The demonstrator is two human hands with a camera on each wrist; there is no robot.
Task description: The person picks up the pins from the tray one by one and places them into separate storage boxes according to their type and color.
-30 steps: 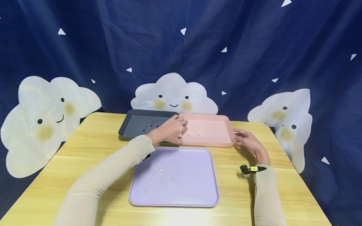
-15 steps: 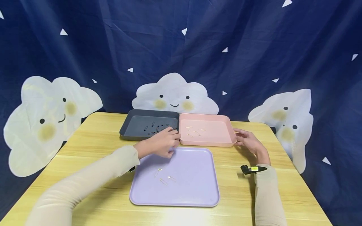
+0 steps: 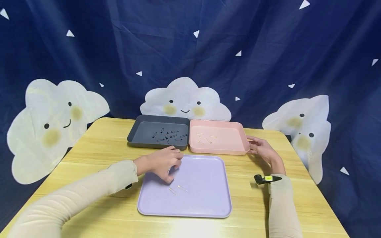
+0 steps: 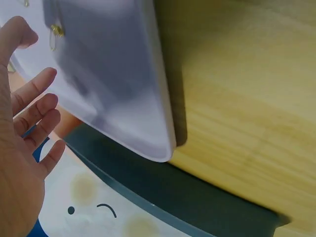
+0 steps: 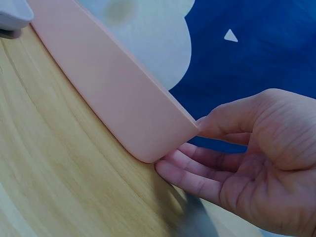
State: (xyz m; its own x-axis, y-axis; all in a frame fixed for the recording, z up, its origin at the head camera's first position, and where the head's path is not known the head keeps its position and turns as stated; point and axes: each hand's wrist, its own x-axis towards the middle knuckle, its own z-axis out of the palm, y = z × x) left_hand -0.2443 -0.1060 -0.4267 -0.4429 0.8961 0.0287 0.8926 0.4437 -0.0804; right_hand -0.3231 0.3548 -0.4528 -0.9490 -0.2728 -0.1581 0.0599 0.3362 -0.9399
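Note:
My left hand (image 3: 163,163) is over the left back part of the lilac tray (image 3: 205,201), fingers loosely bent and apart. In the left wrist view a gold safety pin (image 4: 55,32) lies on the tray near the thumb and index finger, not touched. The hand hides this pin in the head view. Two more gold safety pins lie in front of the hand, a left one (image 3: 173,191) and a right one (image 3: 182,188). My right hand (image 3: 263,150) holds the near right corner of the pink tray (image 5: 118,94), thumb at the rim, fingers against the lower wall.
A dark grey tray (image 3: 141,132) with several black safety pins (image 3: 167,135) stands left of the pink tray. Several gold safety pins (image 3: 208,140) lie inside the pink one. A blue cloud-print curtain (image 3: 166,43) hangs behind the wooden table (image 3: 256,208).
My left hand has moved from the pink tray's left edge back toward me, over the lilac tray, uncovering black safety pins and covering one gold pin. The right hand stays at the pink tray's corner.

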